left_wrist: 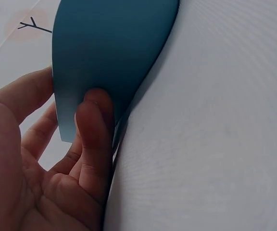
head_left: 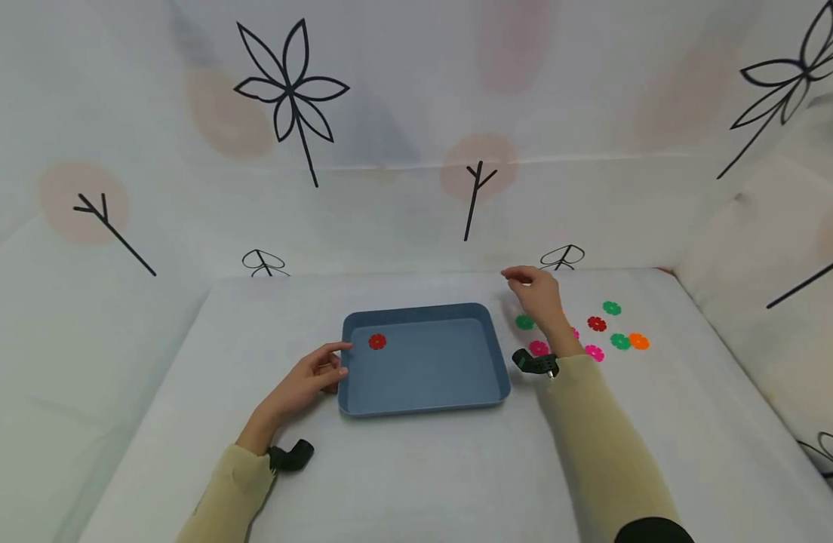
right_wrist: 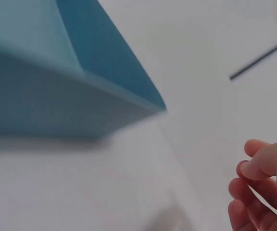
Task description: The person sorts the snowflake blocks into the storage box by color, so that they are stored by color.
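A blue rectangular tray (head_left: 430, 392) lies on the white table with one red flower-shaped piece (head_left: 377, 342) inside, near its upper left corner. My left hand (head_left: 315, 373) grips the tray's left edge, a finger over the rim and other fingertips against the outer wall (left_wrist: 109, 53). Beyond the tray's upper right corner, my right hand (head_left: 537, 296) is raised with fingers bent. Its thumb tip meets a fingertip (right_wrist: 243, 168) in the right wrist view; I cannot tell whether something small sits between them.
Right of the tray lie several flower-shaped pieces: green (head_left: 612, 308), red (head_left: 597, 323), pink (head_left: 594, 352) and orange (head_left: 638, 341). My right forearm (head_left: 586, 407) partly covers some of them. A pale cloth wall (head_left: 403, 219) with plant drawings stands behind the table.
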Available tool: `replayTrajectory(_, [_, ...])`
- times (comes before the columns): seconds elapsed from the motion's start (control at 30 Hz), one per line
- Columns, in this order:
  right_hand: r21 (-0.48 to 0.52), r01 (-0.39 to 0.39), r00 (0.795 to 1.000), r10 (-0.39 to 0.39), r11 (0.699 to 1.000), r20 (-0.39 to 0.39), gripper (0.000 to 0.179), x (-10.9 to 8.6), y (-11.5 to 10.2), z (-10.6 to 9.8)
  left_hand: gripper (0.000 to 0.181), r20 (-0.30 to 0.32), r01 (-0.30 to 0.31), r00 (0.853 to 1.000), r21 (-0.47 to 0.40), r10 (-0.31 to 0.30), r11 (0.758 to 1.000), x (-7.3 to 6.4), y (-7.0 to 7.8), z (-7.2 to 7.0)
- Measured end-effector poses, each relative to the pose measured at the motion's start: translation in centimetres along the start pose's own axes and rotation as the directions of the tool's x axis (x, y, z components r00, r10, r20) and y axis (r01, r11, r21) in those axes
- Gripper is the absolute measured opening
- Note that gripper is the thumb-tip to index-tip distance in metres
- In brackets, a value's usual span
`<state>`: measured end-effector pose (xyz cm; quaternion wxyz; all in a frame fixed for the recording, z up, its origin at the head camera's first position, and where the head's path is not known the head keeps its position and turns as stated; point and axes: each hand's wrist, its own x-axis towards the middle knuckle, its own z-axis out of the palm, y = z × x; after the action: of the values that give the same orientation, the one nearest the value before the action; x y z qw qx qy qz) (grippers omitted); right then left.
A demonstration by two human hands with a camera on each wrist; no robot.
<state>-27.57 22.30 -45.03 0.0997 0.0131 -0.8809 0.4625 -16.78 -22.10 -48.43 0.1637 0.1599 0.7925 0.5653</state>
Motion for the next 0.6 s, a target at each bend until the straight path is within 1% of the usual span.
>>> replayTrajectory(0.07, [-0.004,-0.047,0.999,0.047,0.999,-0.014,0.026,0.1,1.1,-1.0,0.051,0.001,-0.003,1.0,-0.006,0.003,1.0,0.1,0.0,0.0])
replayTrajectory(0.17, [-0.01,-0.129,0.991,0.128,0.992,-0.025,0.03,0.0,2.4,-2.3,0.051,0.001,-0.001,1.0,-0.003,0.001,1.0,0.3,0.0,0.0])
replayTrajectory(0.3, [-0.053,-0.217,0.976,0.218,0.975,-0.003,0.034,-0.2,3.7,-3.6,0.05,-0.003,0.012,1.0,0.013,-0.012,1.0,0.3,0.0,0.0])
replayTrajectory(0.43, [-0.105,-0.258,0.964,0.263,0.96,0.039,0.035,-0.4,5.0,-4.5,0.049,0.002,0.007,1.0,0.013,-0.007,1.0,0.3,-0.2,-0.1])
replayTrajectory(0.6, [-0.113,-0.28,0.95,0.292,0.953,0.109,0.039,-0.5,5.7,-5.0,0.05,0.0,0.0,1.0,0.019,0.0,1.0,0.1,-0.3,-0.1])
